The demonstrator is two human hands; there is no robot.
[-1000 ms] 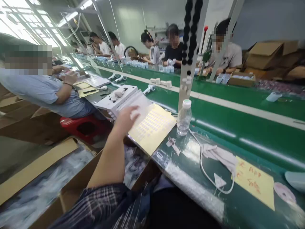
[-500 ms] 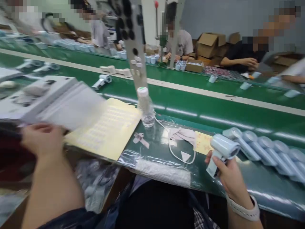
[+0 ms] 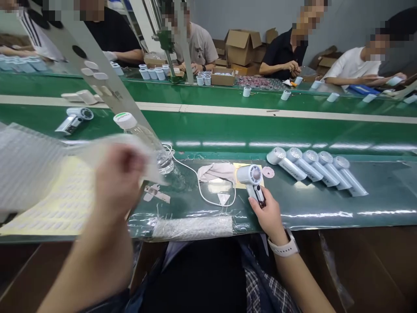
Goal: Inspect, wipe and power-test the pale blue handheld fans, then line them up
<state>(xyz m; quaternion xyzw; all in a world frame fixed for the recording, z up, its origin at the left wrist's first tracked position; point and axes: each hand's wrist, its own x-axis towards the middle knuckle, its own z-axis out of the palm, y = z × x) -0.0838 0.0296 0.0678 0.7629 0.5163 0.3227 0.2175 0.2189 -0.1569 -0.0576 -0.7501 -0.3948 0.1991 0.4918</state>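
My left hand [image 3: 119, 182], smeared by motion, is closed on a translucent white sheet [image 3: 150, 163] above the left of the bench. Under it lies a yellow sticker sheet [image 3: 55, 204] with rows of pale labels. In my right hand [image 3: 269, 213] is a light blue handheld fan [image 3: 250, 174], gripped by its handle, the round head pointing up and left. A folded cloth [image 3: 215, 172] and a white cord [image 3: 198, 184] lie left of the fan. Several similar blue fans [image 3: 325, 167] rest in a slanted row to the right.
A clear bottle [image 3: 163, 161] stands beside a slanted metal post [image 3: 110, 87]. Behind runs a green conveyor [image 3: 208, 130] carrying another fan [image 3: 73, 119]. Several people sit across it, near white cups [image 3: 156, 74] and cardboard boxes [image 3: 241, 48]. A bubble-wrap strip [image 3: 195, 227] edges the bench.
The view has swung right. My left hand has risen and moved right, now with a translucent sheet in it. My right hand still holds the fan, now nearer the cloth.
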